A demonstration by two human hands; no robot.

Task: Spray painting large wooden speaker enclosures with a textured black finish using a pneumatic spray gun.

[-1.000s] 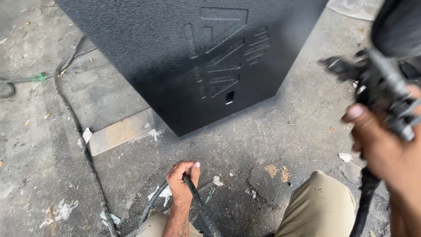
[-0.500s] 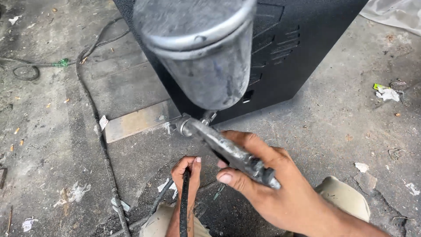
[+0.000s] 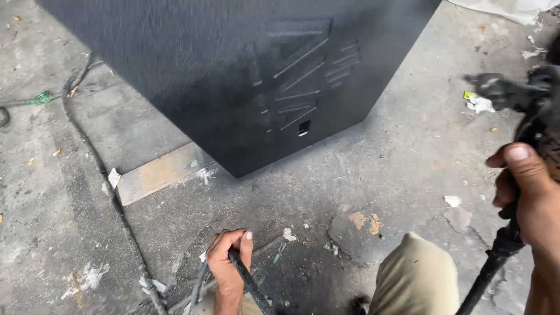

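Spray gun (image 3: 513, 99) now rightward, one hose (image 3: 248, 283).

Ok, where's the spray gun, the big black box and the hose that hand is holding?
spray gun (image 3: 506, 92): head view, on its dark nozzle end.
black box (image 3: 192, 70): head view, on its painted side.
hose (image 3: 249, 284): head view, just below the left hand (image 3: 227, 262).

Black panel (image 3: 233, 76) matt, fine-textured; floor (image 3: 402, 157) rough stained concrete; hose (image 3: 248, 283) matt rubber.
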